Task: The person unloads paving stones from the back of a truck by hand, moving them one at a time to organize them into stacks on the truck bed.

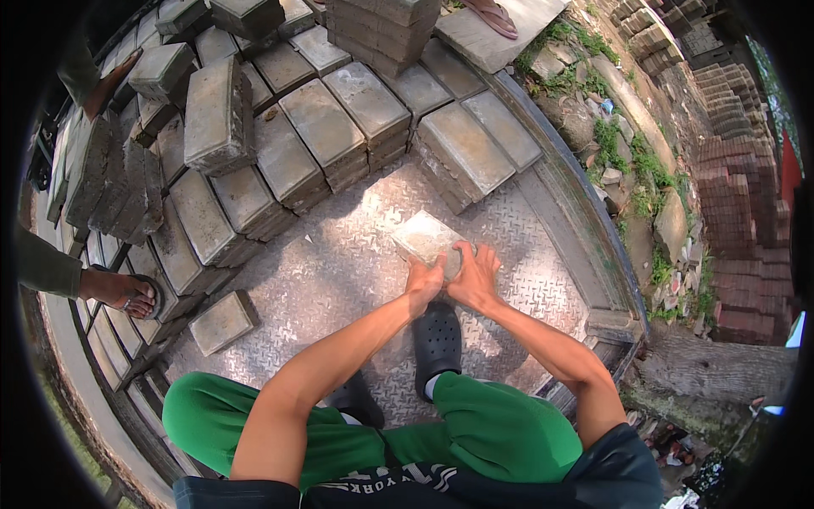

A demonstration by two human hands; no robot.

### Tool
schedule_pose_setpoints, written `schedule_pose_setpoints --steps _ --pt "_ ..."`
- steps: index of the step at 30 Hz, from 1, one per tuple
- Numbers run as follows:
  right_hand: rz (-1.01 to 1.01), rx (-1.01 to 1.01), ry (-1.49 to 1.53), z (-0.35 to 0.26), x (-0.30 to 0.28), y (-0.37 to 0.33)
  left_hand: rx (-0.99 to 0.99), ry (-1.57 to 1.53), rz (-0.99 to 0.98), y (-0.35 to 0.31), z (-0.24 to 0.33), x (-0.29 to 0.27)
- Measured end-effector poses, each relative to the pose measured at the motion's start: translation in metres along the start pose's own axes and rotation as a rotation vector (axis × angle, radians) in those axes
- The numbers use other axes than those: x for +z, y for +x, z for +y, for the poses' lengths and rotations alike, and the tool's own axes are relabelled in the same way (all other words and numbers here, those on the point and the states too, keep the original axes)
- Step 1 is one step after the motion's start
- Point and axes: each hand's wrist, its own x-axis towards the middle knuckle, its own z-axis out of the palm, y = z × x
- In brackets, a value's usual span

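Observation:
A pale grey concrete paving block (426, 231) is at the middle of the picture, low over or on the metal floor; I cannot tell whether it touches. My left hand (426, 278) is closed on its near left side. My right hand (475, 273) grips its near right corner, fingers bent around the edge. Sunlight falls brightly on the block's top. Just below my hands is my dark clog (438, 346). Closest to the block on the far side is a stack of paving blocks (468, 151).
Rows of stacked paving blocks (322, 120) fill the far and left sides. One loose block (223, 322) lies at left on the patterned metal floor (318, 254). Another person's sandalled foot (127, 293) rests on blocks at left; another sandalled foot (494, 15) stands on a far slab. A raised side edge (593, 199) bounds the right.

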Motion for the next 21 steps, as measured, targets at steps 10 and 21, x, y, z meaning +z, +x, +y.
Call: schedule_pose_setpoints --steps 10,21 --pt "0.296 -0.058 0.232 0.031 0.093 0.054 0.139 -0.004 0.419 0.075 -0.007 -0.009" --pt "-0.024 0.469 1.489 0.011 0.079 0.035 0.259 0.110 0.436 0.085 -0.007 -0.017"
